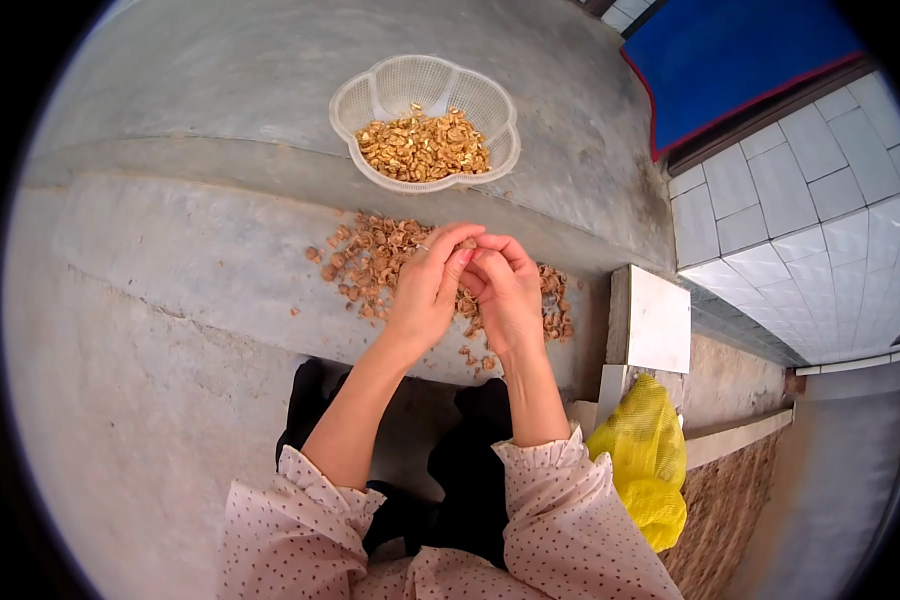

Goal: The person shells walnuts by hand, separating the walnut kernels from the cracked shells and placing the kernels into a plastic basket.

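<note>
My left hand [433, 285] and my right hand [503, 295] meet above the step, fingertips together. Pinched between them is a small brown walnut [467, 243], mostly covered by the fingers, so whether it is whole or a piece cannot be made out. Beneath both hands, broken walnut shells [375, 262] lie scattered over the concrete step. Beyond the hands stands a white plastic basket [342, 108] with a scalloped rim, partly filled with golden-brown walnut kernels [425, 148].
A yellow mesh bag [642, 440] sits at the right, beside a white-topped block [660, 325]. Farther right rises a white tiled wall [820, 230], with a blue cloth [740, 60] above it. The concrete ledge [220, 80] behind is higher than the step.
</note>
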Action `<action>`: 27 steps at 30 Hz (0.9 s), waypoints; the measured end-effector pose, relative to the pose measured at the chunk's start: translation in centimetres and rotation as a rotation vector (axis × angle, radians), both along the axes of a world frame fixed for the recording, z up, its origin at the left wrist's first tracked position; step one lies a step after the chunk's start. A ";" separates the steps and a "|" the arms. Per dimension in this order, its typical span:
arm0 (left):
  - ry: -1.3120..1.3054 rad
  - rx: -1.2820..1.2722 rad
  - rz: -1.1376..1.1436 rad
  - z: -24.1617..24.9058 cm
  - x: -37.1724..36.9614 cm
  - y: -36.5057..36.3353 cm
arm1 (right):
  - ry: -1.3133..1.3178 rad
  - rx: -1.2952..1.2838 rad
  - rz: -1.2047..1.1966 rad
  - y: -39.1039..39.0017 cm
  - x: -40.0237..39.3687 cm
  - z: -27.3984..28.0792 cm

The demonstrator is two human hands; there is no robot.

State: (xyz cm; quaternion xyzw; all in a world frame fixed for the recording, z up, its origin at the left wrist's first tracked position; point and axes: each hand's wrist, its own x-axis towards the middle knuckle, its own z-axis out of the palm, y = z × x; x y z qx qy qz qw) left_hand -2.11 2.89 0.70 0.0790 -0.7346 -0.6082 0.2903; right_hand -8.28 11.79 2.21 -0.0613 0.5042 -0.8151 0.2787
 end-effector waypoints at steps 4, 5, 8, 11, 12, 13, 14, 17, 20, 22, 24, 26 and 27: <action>0.067 -0.083 0.121 -0.8 -0.6 0.9 | -0.026 0.048 -0.020 0.1 0.2 0.0; 0.063 -0.085 0.120 -0.9 -0.7 1.2 | -0.033 0.061 -0.025 0.1 0.3 0.1; 0.055 -0.069 0.206 -1.0 -0.8 2.0 | -0.060 0.099 -0.037 -0.1 0.6 -0.3; -0.018 0.051 0.241 -1.3 -0.8 2.8 | -0.085 0.122 -0.049 -0.1 0.6 -0.7; -0.014 0.054 0.258 -1.6 -0.9 2.9 | -0.090 0.118 -0.054 -0.1 0.6 -0.9; -0.010 0.057 0.274 -1.8 -1.0 3.0 | -0.095 0.119 -0.056 0.0 0.6 -1.1; -0.013 0.056 0.271 -1.8 -1.0 3.1 | -0.104 0.121 -0.063 0.0 0.6 -1.1; -0.015 0.144 0.248 -1.7 -1.0 3.5 | -0.113 0.130 -0.071 0.1 0.7 -1.1; -0.051 0.300 0.236 -1.5 -0.8 3.7 | -0.119 0.139 -0.063 0.2 0.7 -1.3; -0.041 0.287 0.250 -1.6 -0.9 3.6 | -0.130 0.140 -0.055 0.2 0.9 -1.5; -0.066 0.399 0.199 -1.0 -0.9 2.8 | -0.184 0.077 -0.039 0.1 1.0 -1.0; -0.077 0.513 0.141 -0.5 -0.9 2.0 | -0.224 -0.010 0.001 0.2 0.7 -0.6; -0.046 0.575 0.080 -0.4 -0.8 1.6 | -0.269 -0.093 0.043 0.2 0.6 -0.4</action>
